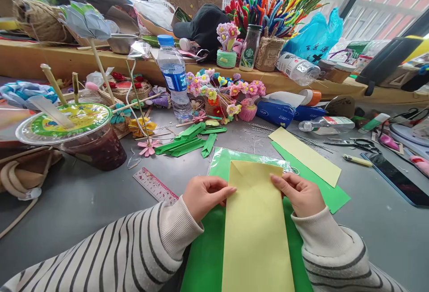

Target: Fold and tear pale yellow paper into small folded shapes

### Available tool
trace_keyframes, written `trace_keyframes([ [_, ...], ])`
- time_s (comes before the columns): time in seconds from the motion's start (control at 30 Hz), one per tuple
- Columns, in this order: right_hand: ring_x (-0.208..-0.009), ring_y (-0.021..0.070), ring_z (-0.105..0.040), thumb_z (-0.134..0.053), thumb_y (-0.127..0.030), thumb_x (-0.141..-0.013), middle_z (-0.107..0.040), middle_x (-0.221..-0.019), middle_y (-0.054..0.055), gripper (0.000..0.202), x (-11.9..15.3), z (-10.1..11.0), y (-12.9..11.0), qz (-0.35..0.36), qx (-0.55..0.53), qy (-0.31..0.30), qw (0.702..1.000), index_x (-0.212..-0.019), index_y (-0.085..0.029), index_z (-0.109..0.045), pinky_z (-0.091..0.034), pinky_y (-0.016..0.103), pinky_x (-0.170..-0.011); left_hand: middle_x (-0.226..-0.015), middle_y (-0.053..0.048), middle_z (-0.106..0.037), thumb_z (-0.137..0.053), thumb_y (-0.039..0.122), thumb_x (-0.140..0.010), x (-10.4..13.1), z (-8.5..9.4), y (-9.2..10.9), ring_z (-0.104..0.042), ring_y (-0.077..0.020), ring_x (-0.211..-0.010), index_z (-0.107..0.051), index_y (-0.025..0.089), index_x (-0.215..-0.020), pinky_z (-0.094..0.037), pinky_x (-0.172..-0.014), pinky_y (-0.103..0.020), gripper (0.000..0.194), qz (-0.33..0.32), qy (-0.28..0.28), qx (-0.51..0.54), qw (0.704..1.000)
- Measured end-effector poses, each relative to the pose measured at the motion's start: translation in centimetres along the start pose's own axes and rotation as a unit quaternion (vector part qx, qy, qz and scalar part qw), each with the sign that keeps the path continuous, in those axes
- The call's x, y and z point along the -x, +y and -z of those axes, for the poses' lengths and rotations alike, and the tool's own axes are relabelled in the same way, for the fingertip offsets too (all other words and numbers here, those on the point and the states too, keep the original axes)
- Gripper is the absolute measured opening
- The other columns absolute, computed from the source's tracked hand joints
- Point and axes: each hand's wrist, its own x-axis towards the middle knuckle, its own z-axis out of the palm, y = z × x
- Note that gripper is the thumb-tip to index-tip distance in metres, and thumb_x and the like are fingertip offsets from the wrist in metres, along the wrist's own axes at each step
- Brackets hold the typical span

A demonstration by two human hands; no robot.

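Note:
A long strip of yellow paper [256, 229] with faint crease lines near its far end is held between my two hands. My left hand [206, 196] pinches its left edge between thumb and fingers. On the opposite edge, near the top right corner, my right hand [301, 191] grips it with the thumb on top. Beneath the strip lies green paper [204, 256], with a clear plastic sleeve [219, 160] at its far end. To the right, another yellow paper strip [308, 158] rests over a green sheet [337, 200].
Folded green paper pieces [187, 142] and a pink ruler [156, 184] lie left of centre. A lidded drink cup [97, 144] and a water bottle [174, 82] stand farther left. Scissors [358, 144], a cutter knife [357, 161] and a phone [398, 178] lie at the right.

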Motion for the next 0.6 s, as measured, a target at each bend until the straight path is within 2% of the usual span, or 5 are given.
trace_keyframes([
  [0.13,-0.048,0.0106,-0.049,-0.066,-0.04,-0.051,-0.055,-0.051,-0.002,0.025,-0.02,0.37,0.12,-0.027,-0.015,-0.077,0.997,-0.056,-0.016,-0.058,-0.041,0.022,-0.047,-0.051,0.001,-0.059,-0.063,0.031,-0.06,-0.09,0.19,0.32,-0.053,-0.0087,-0.045,-0.062,0.012,-0.06,-0.046,-0.045,-0.017,0.019,-0.024,0.042,0.031,0.998],
  [0.27,-0.043,0.0087,-0.045,-0.066,-0.039,-0.052,-0.052,-0.045,-0.002,0.025,0.06,0.54,0.2,-0.04,0.017,-0.139,0.989,-0.05,-0.016,-0.057,-0.037,0.021,-0.042,-0.052,0.001,-0.06,-0.065,0.031,-0.058,-0.34,0.5,0.66,-0.054,-0.0091,-0.047,-0.063,0.012,-0.061,-0.047,-0.046,-0.018,0.019,-0.019,0.091,0.078,0.993],
  [0.43,-0.04,0.0072,-0.04,-0.064,-0.04,-0.055,-0.046,-0.041,-0.004,0.027,0.06,0.51,-0.1,-0.028,0.058,-0.133,0.989,-0.048,-0.017,-0.053,-0.032,0.02,-0.039,-0.055,-0.001,-0.062,-0.066,0.031,-0.056,-0.56,0.59,0.74,-0.056,-0.0105,-0.049,-0.064,0.012,-0.063,-0.049,-0.049,-0.02,0.021,0.003,0.094,0.107,0.99],
  [0.6,-0.042,0.0073,-0.04,-0.064,-0.039,-0.055,-0.047,-0.043,-0.004,0.025,-0.02,0.7,-0.19,-0.015,0.046,-0.092,0.995,-0.049,-0.017,-0.054,-0.034,0.02,-0.041,-0.052,0.001,-0.061,-0.066,0.029,-0.056,-0.45,0.31,0.73,-0.056,-0.0095,-0.048,-0.064,0.012,-0.061,-0.05,-0.049,-0.019,0.017,0.025,0.035,0.085,0.995],
])
